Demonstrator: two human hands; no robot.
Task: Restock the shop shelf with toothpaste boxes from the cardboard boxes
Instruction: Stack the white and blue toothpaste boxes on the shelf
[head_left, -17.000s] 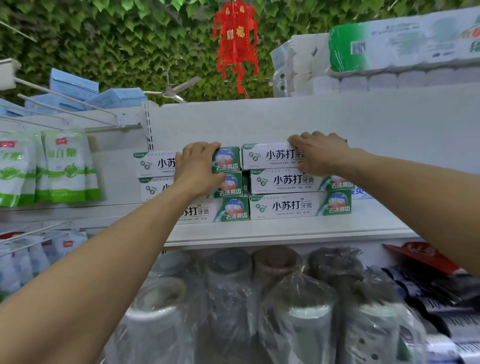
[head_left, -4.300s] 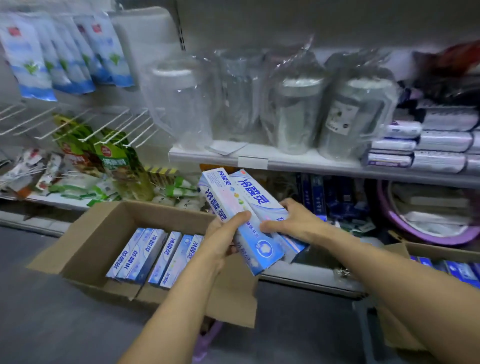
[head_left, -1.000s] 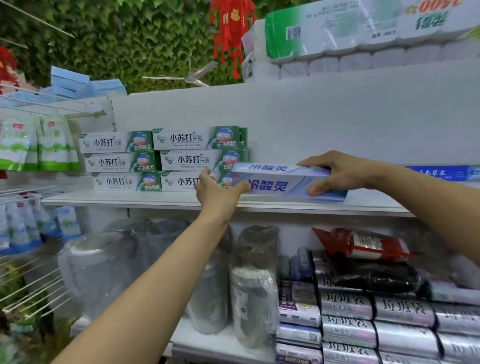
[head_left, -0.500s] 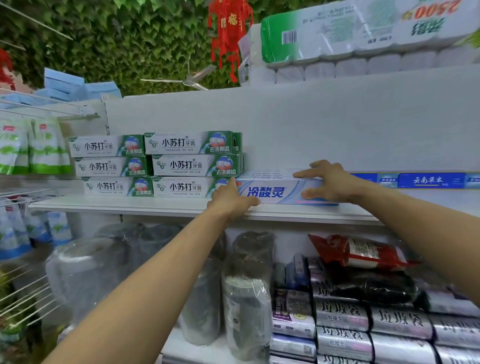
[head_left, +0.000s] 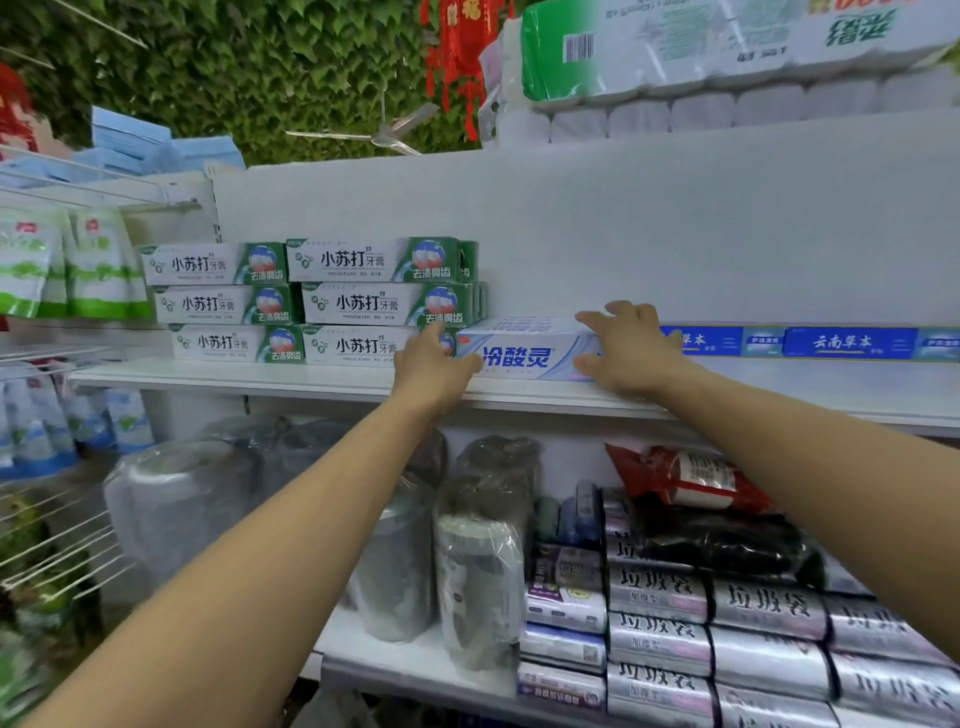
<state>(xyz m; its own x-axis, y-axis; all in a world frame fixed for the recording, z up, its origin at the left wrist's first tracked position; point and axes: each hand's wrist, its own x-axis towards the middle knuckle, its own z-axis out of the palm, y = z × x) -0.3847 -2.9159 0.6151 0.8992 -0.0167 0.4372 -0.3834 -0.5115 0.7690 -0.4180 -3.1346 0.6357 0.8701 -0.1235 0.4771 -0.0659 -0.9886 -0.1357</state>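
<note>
A light blue-and-white toothpaste box stack (head_left: 524, 353) lies flat on the white shelf (head_left: 311, 382), just right of the green-and-white toothpaste boxes (head_left: 363, 301) stacked three high. My left hand (head_left: 434, 364) touches the stack's left end, thumb against its front. My right hand (head_left: 628, 348) rests on its right end, fingers spread over the top and thumb low at the front. How many boxes the stack holds is hard to tell. The cardboard boxes are out of view.
Dark blue toothpaste boxes (head_left: 841, 343) line the shelf back to the right. Toilet paper packs (head_left: 727, 52) sit on top. Below are plastic-wrapped jugs (head_left: 483, 545), a red packet (head_left: 691, 478) and bin-bag rolls (head_left: 769, 608). Pouches (head_left: 67, 260) hang at the left.
The blue-and-white boxes went from held in the air to lying on the shelf beside the green stack. Both hands have loosened from a grip to a light touch.
</note>
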